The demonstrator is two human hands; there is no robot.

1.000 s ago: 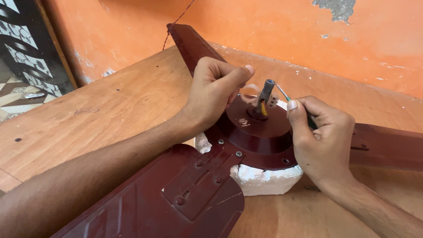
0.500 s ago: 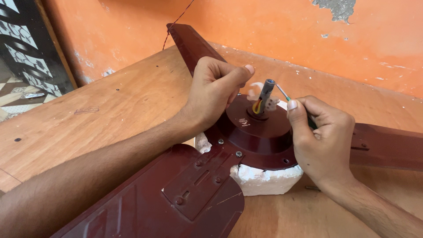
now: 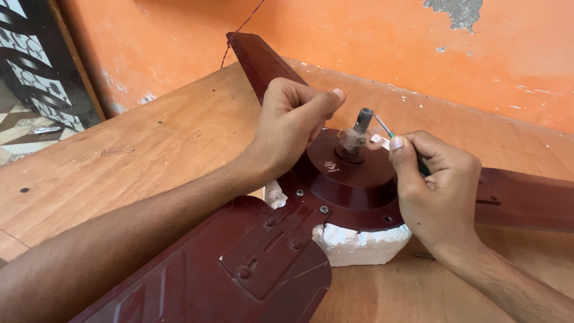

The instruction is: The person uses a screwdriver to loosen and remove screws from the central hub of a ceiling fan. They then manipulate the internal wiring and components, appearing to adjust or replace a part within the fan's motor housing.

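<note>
A maroon ceiling fan lies on a wooden table, its round motor housing (image 3: 353,185) resting on a white foam block (image 3: 359,245). A grey metal shaft (image 3: 357,133) sticks up from the middle of the housing. My left hand (image 3: 293,122) is curled against the far edge of the housing, thumb stretched toward the shaft. My right hand (image 3: 436,185) grips a thin screwdriver (image 3: 384,127) whose tip points at the shaft. A small white piece sits between my thumb and the shaft.
Three maroon blades reach out: one toward me (image 3: 239,269), one to the back (image 3: 260,63), one to the right (image 3: 526,197). The wooden table (image 3: 131,155) meets an orange wall (image 3: 371,36). A thin red wire runs up the wall. A patterned dark panel stands at left.
Hardly anything moves; my right hand and the screwdriver tip shift slightly at the shaft, and my left hand stays on the housing.
</note>
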